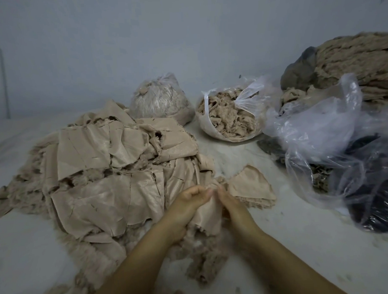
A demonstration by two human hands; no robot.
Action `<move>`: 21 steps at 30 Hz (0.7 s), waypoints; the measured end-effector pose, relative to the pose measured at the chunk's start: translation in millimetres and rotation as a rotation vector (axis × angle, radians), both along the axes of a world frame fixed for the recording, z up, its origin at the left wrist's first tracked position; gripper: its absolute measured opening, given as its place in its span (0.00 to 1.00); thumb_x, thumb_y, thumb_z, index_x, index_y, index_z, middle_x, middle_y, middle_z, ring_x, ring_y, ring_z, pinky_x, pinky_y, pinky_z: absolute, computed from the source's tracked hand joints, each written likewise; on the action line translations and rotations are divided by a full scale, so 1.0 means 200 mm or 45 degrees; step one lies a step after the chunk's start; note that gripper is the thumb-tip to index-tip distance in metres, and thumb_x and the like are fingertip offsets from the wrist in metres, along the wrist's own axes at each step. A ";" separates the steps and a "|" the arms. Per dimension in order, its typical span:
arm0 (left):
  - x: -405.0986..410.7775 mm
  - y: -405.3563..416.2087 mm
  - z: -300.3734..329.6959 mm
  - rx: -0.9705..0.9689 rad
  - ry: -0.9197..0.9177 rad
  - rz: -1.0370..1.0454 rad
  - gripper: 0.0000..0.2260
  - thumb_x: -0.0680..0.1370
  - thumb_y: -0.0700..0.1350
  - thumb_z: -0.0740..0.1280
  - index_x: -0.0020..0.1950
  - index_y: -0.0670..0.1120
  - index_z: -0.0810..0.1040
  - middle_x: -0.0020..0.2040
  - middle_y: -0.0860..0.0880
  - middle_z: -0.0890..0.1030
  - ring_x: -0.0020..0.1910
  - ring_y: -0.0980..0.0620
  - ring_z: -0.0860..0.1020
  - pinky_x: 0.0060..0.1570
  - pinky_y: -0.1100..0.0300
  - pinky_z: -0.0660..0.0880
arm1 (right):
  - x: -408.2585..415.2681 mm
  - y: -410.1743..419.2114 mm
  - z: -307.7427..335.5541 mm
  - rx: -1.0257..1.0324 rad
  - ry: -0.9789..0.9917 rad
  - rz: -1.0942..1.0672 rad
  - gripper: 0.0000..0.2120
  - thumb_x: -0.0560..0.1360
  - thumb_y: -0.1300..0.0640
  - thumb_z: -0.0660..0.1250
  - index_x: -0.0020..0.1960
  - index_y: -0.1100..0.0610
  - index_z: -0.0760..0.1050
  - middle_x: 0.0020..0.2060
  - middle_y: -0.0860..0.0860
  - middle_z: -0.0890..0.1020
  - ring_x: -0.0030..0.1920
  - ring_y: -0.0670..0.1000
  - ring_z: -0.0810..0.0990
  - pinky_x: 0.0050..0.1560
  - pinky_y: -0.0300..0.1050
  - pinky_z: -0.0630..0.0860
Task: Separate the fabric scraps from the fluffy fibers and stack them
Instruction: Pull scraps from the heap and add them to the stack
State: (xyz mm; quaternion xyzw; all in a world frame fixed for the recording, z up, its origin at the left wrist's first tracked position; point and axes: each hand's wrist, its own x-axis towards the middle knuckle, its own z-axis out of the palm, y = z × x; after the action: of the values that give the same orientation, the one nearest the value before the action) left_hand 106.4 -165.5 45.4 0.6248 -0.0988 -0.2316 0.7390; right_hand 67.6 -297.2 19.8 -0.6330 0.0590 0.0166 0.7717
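Big heap of beige fabric scraps fills the left and centre of the frame, flat shiny pieces lying over each other with fluffy fibers poking out at the edges and through the gaps. Heap sits on a pale dusty floor.

Right edge of the frame: a large clear plastic bag, crumpled, dark stuff inside low down. Above it, upper right, a mound of tan fiber with a dark grey cloth against its left side.

Top centre: an open bag of loose fibers, mouth toward me, handles sticking up. Just left of it a tied bag of fibers, touching the back of the scrap heap.

Small stack of fabric pieces sits right of centre, just beside my hands, top piece roughly triangular.

Lower centre: my left hand and right hand are close together on one scrap. Left fingers curled, pinching the top edge of the scrap. Right fingers narrow, gripping the same top edge from the right side, fingertips nearly touching the left ones. The scrap hangs down between both wrists, with a fringe of fluff hanging from its lower edge down to the floor.
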 end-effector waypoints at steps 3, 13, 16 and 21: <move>-0.01 -0.01 0.02 0.075 -0.126 0.043 0.09 0.78 0.44 0.65 0.39 0.44 0.78 0.34 0.51 0.81 0.34 0.57 0.79 0.35 0.65 0.75 | 0.01 0.03 0.02 0.077 -0.091 -0.178 0.15 0.74 0.45 0.67 0.46 0.58 0.81 0.42 0.53 0.85 0.44 0.52 0.84 0.44 0.41 0.79; 0.06 0.16 -0.05 0.478 -0.353 0.196 0.25 0.71 0.65 0.59 0.38 0.42 0.72 0.26 0.54 0.71 0.24 0.57 0.67 0.25 0.67 0.65 | 0.02 -0.09 0.05 -0.118 -0.187 -0.494 0.23 0.77 0.49 0.65 0.42 0.72 0.71 0.37 0.55 0.72 0.39 0.52 0.68 0.41 0.47 0.64; 0.02 0.04 -0.05 0.370 -0.303 -0.008 0.25 0.74 0.66 0.56 0.55 0.48 0.79 0.51 0.51 0.82 0.49 0.55 0.80 0.51 0.60 0.76 | 0.02 0.00 0.04 -0.154 -0.239 -0.304 0.22 0.77 0.50 0.66 0.41 0.71 0.71 0.33 0.56 0.72 0.35 0.52 0.69 0.36 0.45 0.67; -0.03 -0.08 -0.04 0.152 -0.263 0.042 0.16 0.76 0.53 0.65 0.48 0.40 0.81 0.44 0.44 0.84 0.40 0.53 0.82 0.39 0.62 0.79 | 0.04 -0.03 0.05 -0.175 -0.243 -0.390 0.13 0.77 0.54 0.67 0.38 0.61 0.78 0.30 0.51 0.80 0.32 0.46 0.78 0.33 0.41 0.75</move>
State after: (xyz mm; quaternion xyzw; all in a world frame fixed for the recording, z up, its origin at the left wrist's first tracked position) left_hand 99.7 -180.8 37.6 0.6899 -0.1502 -0.1592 0.6900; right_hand 74.9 -303.0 28.8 -0.6666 0.0822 -0.1651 0.7223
